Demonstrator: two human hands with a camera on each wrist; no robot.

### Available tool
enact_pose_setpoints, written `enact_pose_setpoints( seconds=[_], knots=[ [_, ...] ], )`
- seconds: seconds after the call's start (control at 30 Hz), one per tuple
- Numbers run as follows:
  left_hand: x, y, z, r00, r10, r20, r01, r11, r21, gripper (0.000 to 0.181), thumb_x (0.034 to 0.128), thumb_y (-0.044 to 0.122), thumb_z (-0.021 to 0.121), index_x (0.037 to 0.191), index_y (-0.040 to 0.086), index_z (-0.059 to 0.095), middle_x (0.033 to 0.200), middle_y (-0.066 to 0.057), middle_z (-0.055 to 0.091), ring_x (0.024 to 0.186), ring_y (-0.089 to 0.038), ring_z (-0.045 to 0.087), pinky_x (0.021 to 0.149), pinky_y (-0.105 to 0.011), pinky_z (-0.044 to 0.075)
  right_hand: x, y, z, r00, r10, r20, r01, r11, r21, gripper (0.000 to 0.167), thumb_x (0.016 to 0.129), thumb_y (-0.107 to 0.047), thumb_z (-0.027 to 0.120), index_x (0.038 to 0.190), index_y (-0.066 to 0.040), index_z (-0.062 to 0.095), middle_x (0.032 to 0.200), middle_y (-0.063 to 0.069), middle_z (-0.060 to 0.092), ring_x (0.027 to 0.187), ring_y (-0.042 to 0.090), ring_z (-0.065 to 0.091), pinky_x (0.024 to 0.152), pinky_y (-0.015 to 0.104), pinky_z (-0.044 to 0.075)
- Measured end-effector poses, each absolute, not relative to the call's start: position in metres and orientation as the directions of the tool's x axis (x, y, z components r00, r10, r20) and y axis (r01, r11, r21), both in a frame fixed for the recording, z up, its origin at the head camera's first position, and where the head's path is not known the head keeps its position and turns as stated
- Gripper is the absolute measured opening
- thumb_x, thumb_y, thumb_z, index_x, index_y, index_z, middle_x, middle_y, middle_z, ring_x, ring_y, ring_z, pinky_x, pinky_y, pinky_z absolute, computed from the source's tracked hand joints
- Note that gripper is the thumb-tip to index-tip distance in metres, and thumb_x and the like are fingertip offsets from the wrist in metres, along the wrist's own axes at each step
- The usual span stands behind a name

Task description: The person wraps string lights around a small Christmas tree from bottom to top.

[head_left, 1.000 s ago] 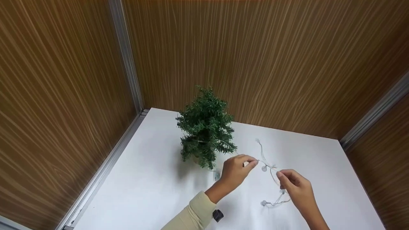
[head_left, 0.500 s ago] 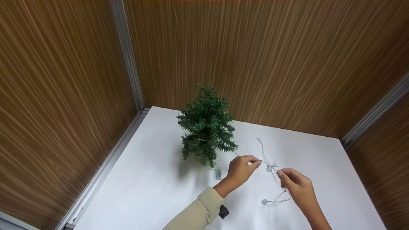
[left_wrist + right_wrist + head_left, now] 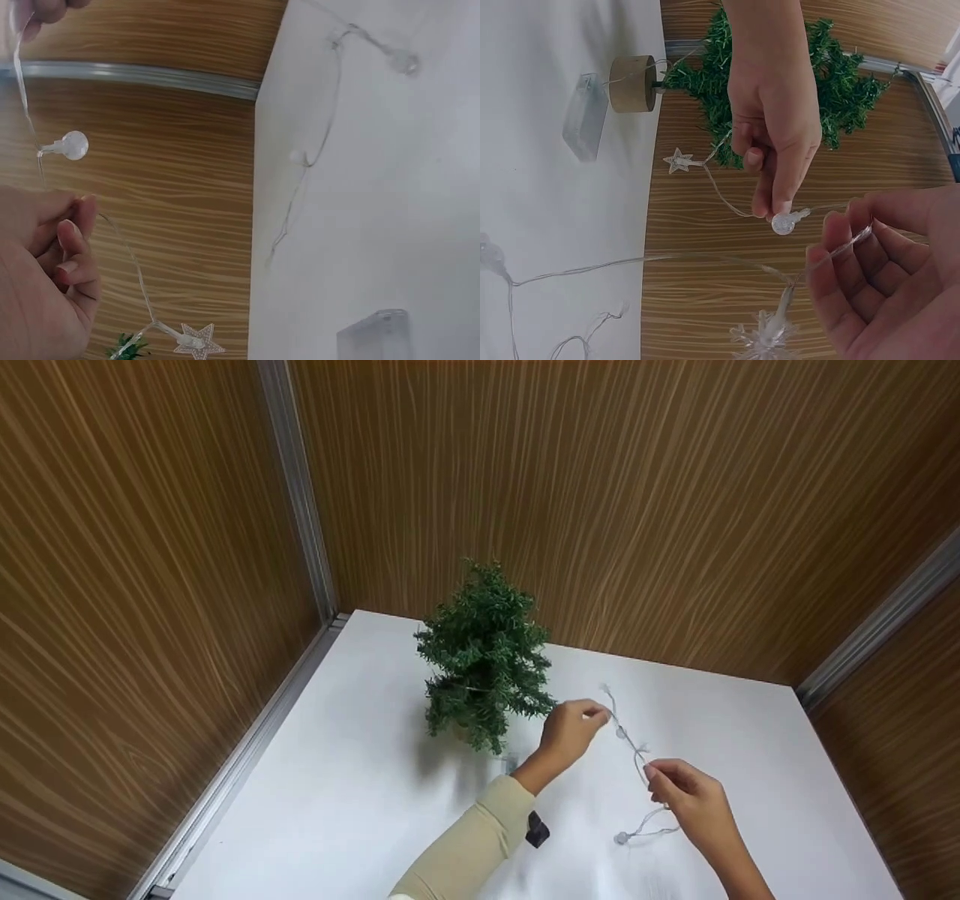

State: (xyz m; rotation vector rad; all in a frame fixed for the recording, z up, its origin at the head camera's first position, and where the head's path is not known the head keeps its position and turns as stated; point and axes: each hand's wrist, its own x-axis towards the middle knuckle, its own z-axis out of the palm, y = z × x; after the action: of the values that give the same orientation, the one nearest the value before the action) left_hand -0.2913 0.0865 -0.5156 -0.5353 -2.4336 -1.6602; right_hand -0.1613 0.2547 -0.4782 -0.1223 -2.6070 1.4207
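A small artificial Christmas tree [image 3: 484, 652] stands on the white table, its round wooden base [image 3: 632, 84] showing in the right wrist view. A string of clear lights runs from the tree to both hands. My left hand [image 3: 571, 731], just right of the tree, pinches the wire between thumb and fingertips. Lower right, my right hand [image 3: 691, 799] pinches the same wire. Between the hands hangs a round bulb [image 3: 75, 145]. A star light [image 3: 679, 161] dangles between the left hand and the tree, and a snowflake light [image 3: 769, 334] hangs beside the right hand.
A clear battery box [image 3: 585, 120] lies on the table [image 3: 315, 780] by the tree's base, partly behind the left wrist in the head view. Loose string with a bulb [image 3: 622, 838] trails under the right hand. Wood-grain panels [image 3: 600, 510] enclose the back and sides.
My left hand has moved away from the person and slightly right, still pinching the wire. The wire between the hands lies straighter and longer. My right hand has barely moved.
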Motion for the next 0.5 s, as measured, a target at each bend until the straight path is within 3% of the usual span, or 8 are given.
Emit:
enact_pose_setpoints(
  seconds=[0.27, 0.5],
  knots=[
    [-0.301, 0.088, -0.506, -0.92, 0.183, 0.346, 0.38, 0.214, 0.9, 0.013, 0.0964, 0.02, 0.068, 0.093, 0.015, 0.08, 0.086, 0.006, 0.075, 0.077, 0.0, 0.063, 0.068, -0.017, 0.049, -0.157, 0.256, -0.474, -0.975, 0.159, 0.152, -0.043, 0.54, -0.84, 0.016, 0.098, -0.016, 0.067, 0.103, -0.002, 0.073, 0.083, 0.004, 0.069, 0.074, 0.011, 0.068, 0.072, 0.02, 0.056],
    [-0.306, 0.091, -0.496, -0.919, 0.169, 0.357, 0.382, 0.15, 0.912, 0.012, 0.0959, 0.016, 0.069, 0.093, 0.011, 0.08, 0.089, 0.004, 0.076, 0.081, 0.0, 0.064, 0.071, -0.017, 0.051, -0.155, 0.256, -0.471, -0.952, 0.189, 0.24, -0.071, 0.627, -0.776, 0.017, 0.098, -0.021, 0.069, 0.102, -0.006, 0.075, 0.088, 0.003, 0.075, 0.087, -0.004, 0.065, 0.08, 0.006, 0.045]
  ],
)
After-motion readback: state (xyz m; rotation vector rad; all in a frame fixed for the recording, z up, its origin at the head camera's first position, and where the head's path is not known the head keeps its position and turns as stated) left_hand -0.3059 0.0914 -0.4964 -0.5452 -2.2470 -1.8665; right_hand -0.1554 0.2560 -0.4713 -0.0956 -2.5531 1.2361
